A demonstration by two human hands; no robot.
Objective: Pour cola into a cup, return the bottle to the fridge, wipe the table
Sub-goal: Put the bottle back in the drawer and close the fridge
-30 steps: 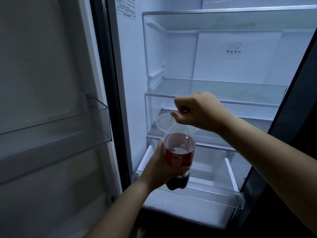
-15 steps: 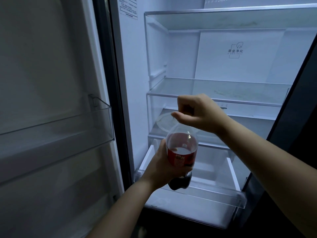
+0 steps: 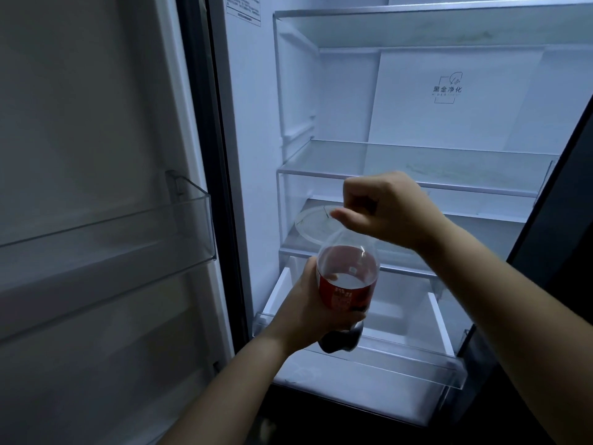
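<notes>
Two hands on one clear plastic cola bottle with a red label [image 3: 348,268]; my left hand [image 3: 305,311] wraps the label from nine o'clock; my right hand [image 3: 388,210] curls over its top at twelve, cap hidden; behind stands the open white fridge [image 3: 250,155] with its glass shelf [image 3: 449,184].

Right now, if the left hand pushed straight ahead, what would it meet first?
Probably the lower glass shelf, with the cola bottle in the left hand touching first; depth unclear.

Cold white light is thrown over glass shelves [image 3: 417,162] inside the fridge [image 3: 253,155]; the left door [image 3: 80,107] is shadowed
</notes>
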